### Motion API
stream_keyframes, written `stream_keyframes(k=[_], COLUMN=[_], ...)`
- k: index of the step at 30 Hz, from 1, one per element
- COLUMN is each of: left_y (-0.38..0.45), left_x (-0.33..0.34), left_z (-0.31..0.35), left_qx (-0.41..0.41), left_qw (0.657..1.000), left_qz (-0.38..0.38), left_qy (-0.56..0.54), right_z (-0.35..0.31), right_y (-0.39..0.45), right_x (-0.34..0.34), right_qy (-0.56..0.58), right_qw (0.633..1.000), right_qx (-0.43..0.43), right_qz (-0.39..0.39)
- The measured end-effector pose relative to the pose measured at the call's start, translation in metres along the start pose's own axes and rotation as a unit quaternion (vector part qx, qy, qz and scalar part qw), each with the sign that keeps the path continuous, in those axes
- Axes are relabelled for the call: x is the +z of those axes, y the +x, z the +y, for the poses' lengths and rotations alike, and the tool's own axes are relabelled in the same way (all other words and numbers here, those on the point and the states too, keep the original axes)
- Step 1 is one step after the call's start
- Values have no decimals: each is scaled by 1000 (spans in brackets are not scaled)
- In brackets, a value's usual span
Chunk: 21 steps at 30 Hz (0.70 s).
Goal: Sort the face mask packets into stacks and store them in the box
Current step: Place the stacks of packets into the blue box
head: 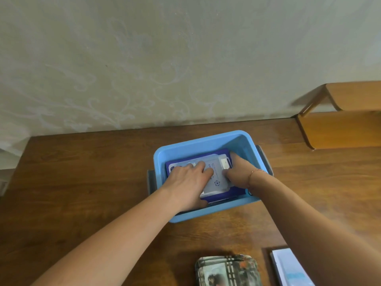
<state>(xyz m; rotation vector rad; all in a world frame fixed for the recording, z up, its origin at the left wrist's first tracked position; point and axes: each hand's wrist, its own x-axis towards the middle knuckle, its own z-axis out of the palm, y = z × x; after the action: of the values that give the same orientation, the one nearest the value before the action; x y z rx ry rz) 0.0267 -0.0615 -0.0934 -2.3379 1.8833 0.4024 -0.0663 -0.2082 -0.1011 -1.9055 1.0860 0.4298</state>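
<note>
While both hands lay inside the blue box [198,145], the left hand [186,182] pressed flat and the right hand [237,172] gripped the white packet [216,178], its long axis running front to back, box walls close on every side.

Both forearms are bare, with no sleeves showing. A thin gold-coloured chain bracelet [255,171] circles the wrist just behind the right hand [239,172].

Both hands extended forward: left [185,182] flat, right [239,172] curled.
</note>
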Motion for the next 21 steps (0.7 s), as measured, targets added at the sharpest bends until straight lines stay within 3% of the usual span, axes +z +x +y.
stream_keyframes(k=[4, 10, 14, 17, 21], left_y=[-1, 3, 3, 2, -11], left_x=[3, 5, 12, 11, -15], left_z=[-3, -13, -13, -14, -15], left_qx=[18, 56, 54, 52, 43], left_qw=[1000, 998, 998, 998, 993], left_qz=[15, -11, -27, -31, -30], left_qy=[-19, -39, -19, -13, -104], right_z=[3, 1, -1, -7, -21], right_y=[5, 15, 14, 9, -29], right_x=[1, 2, 8, 7, -9], right_qy=[111, 143, 132, 76, -25], right_qw=[993, 988, 991, 996, 994], right_qx=[21, 57, 23, 19, -70], right_qz=[-40, -5, -9, 47, 76])
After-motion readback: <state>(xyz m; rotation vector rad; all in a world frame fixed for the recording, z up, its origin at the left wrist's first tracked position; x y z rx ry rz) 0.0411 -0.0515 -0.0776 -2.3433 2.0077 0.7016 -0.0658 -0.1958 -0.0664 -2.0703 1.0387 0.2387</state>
